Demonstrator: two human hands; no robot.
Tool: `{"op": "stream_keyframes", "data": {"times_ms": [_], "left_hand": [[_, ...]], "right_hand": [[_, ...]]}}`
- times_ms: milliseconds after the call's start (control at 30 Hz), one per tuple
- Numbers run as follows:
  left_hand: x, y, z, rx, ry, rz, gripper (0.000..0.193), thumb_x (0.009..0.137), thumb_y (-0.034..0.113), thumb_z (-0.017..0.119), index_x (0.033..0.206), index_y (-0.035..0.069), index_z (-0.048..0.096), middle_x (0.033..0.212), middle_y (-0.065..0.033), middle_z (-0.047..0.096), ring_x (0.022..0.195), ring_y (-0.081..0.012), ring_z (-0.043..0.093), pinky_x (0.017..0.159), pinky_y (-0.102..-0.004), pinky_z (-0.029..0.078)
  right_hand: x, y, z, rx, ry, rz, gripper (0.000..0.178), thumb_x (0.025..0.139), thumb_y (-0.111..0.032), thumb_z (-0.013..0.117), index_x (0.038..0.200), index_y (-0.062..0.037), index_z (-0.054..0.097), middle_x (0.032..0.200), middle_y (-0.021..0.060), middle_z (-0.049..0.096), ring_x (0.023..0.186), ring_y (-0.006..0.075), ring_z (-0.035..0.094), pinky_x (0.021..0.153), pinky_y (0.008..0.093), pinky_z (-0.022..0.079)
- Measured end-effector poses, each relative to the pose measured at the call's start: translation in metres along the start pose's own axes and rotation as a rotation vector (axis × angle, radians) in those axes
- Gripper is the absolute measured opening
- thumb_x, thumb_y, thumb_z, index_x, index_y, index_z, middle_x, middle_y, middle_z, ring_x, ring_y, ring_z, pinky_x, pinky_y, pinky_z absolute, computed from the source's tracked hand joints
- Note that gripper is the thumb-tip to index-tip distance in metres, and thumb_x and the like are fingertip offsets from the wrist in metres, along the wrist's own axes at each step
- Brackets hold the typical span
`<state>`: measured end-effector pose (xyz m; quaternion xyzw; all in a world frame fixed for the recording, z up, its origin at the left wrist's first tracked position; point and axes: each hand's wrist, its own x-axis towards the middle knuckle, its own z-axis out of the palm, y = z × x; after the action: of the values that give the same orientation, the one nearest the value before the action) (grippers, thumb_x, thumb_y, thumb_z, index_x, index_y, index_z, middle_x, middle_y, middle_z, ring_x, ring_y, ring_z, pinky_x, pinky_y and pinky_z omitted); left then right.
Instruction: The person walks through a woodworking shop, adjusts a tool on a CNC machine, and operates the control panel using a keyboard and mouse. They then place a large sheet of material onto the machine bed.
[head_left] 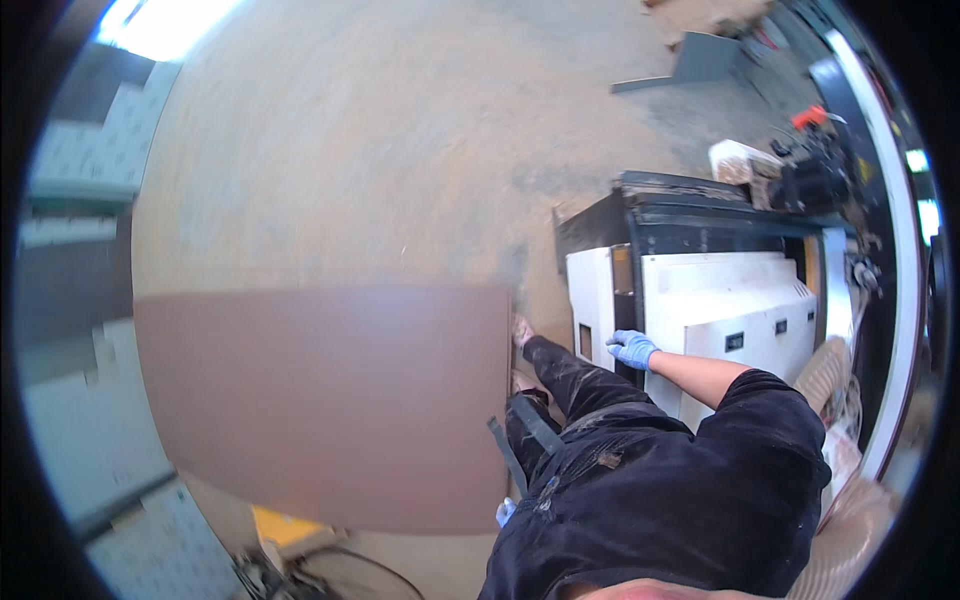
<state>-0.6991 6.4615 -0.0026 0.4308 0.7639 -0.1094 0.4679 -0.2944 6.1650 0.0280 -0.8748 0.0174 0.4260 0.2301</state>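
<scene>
A large brown panel (pixel 330 410) spreads across the lower left and middle, its outline slightly blurred. At its near right corner is my left hand (pixel 505 512) in a light blue glove, its fingertips closed over the panel's edge; my dark clothes hide the rest of that hand. My right hand (pixel 632 348), also in a blue glove, is held out beside the white-fronted machine (pixel 735 300). Its fingers are loosely bent and apart, with nothing in them. Whether it touches the machine's edge, I cannot tell.
Pale stacked boards (pixel 85 400) line the left side. A yellow object (pixel 285 525) and a dark cable (pixel 375 560) lie by the panel's near edge. Ribbed hoses (pixel 850 540) run at the right. A grey angled piece (pixel 700 60) lies on the dusty floor (pixel 370 150) farther off.
</scene>
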Motion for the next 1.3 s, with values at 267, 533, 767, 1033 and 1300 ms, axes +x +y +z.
{"op": "stream_keyframes", "data": {"times_ms": [267,533,767,1033,1300], "left_hand": [[0.007,0.138,0.024,0.118,-0.123,0.278,0.039,0.096,0.023,0.062,0.130,0.007,0.051,0.092,-0.0088,0.062,0.071,-0.0178,0.061,0.055,-0.0326,0.055],[0.005,0.325,0.124,-0.021,-0.214,0.405,0.038,0.096,0.028,0.063,0.128,0.008,0.053,0.084,-0.0033,0.059,0.064,-0.0133,0.056,0.053,-0.0317,0.055],[-0.070,0.493,0.246,-0.018,-0.307,0.476,0.025,0.097,0.027,0.061,0.117,0.013,0.056,0.077,0.0007,0.052,0.057,-0.0098,0.048,0.056,-0.0323,0.058],[-0.123,0.637,0.377,0.197,-0.437,0.694,0.027,0.096,0.019,0.060,0.120,0.010,0.052,0.078,-0.0007,0.054,0.059,-0.0112,0.053,0.053,-0.0326,0.053],[-0.149,0.755,0.502,0.769,-0.307,0.793,0.025,0.093,0.021,0.062,0.114,0.010,0.053,0.076,-0.0018,0.054,0.058,-0.0132,0.053,0.052,-0.0323,0.051]], "right_hand": [[-0.011,0.000,-0.032,0.116,0.235,-0.112,0.035,0.088,-0.034,0.057,0.111,-0.0108,0.069,0.115,0.0171,0.067,0.109,0.0354,0.062,0.096,0.0428,0.049],[0.093,-0.037,-0.195,0.030,1.046,-0.133,0.026,0.081,-0.025,0.065,0.103,-0.0135,0.068,0.107,0.0109,0.067,0.100,0.0322,0.062,0.091,0.0436,0.049],[0.138,-0.031,-0.240,0.084,0.791,0.161,0.029,0.081,-0.033,0.062,0.104,-0.0190,0.069,0.107,0.0128,0.067,0.102,0.0343,0.062,0.088,0.0474,0.050],[0.167,-0.021,-0.267,0.259,0.712,0.321,0.023,0.084,-0.035,0.060,0.090,-0.0151,0.070,0.082,0.0147,0.071,0.079,0.0348,0.069,0.074,0.0470,0.053],[0.177,-0.032,-0.267,0.322,0.793,0.495,0.017,0.085,-0.028,0.055,0.080,-0.0163,0.065,0.074,0.0120,0.069,0.072,0.0330,0.068,0.068,0.0492,0.046]]}}
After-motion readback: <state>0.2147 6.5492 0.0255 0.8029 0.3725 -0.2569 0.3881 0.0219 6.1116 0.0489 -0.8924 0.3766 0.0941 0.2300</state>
